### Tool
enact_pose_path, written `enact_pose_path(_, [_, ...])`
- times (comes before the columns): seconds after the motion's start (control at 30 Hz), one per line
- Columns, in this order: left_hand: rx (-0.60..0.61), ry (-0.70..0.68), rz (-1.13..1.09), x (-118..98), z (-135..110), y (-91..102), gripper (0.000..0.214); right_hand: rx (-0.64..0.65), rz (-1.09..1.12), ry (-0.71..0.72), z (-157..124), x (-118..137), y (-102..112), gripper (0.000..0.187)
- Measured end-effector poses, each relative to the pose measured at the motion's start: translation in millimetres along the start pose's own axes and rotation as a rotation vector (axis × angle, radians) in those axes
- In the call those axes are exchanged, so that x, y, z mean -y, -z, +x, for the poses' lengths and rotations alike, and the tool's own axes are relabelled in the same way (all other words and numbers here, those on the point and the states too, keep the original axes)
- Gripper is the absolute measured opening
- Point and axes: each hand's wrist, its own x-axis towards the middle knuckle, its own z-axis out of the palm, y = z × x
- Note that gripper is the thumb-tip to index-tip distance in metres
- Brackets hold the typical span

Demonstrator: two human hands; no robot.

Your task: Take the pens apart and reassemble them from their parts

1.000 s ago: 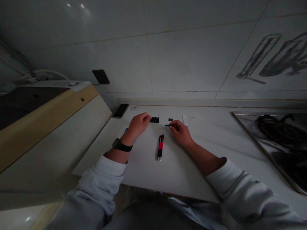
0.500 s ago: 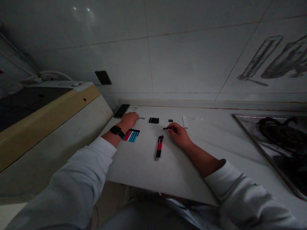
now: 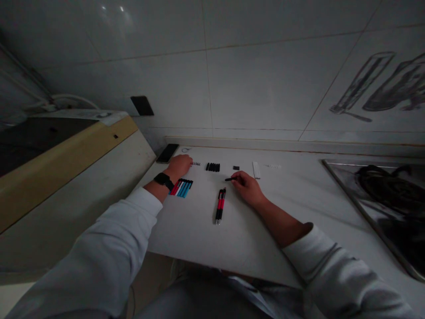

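- We are pinching a short black piece (image 3: pixel 228 179) between the right hand's (image 3: pixel 249 188) thumb and fingers, just beyond the two red-and-black pens (image 3: pixel 220 206); its free end is pointing left, probably so that the other hand can get at it;
- we are holding the left hand (image 3: pixel 179 165) low, fingers curled, at a row of small coils (image 3: pixel 196 164) resembling springs; we cannot tell whether the fingertips are gripping one;
- between our hands, more black pieces (image 3: pixel 213 167) are lying side by side, seemingly grouped by kind for easy picking;
- by our left wrist, the coloured barrels (image 3: pixel 182 188) are lying in a similar row, likely for the same reason; the watch (image 3: pixel 162 179) is covering part of it;
- the pens are lying together nearer our body, apparently set apart from the loose parts; the phone (image 3: pixel 168 153) is lying farther back on the counter (image 3: pixel 252 239), presumably out of the way.
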Motion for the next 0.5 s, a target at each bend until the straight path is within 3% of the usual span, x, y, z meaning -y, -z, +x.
enact_pose_path(0.23, [-0.094,0.017,-0.064,-9.0,-14.2,24.3,0.022,0.004,0.066,-0.01,3.0,-5.1,-1.2,0.024])
enact_pose_path(0.33, [-0.156,-0.191,-0.256,-35.7,-21.4,39.3,0.02,0.024,0.167,-0.042,4.9,-6.1,-2.2,0.025])
enact_pose_path(0.5, [-0.073,-0.529,-0.515,-95.0,-27.9,49.3,0.042,0.079,0.28,-0.042,6.4,-8.2,-3.6,0.029])
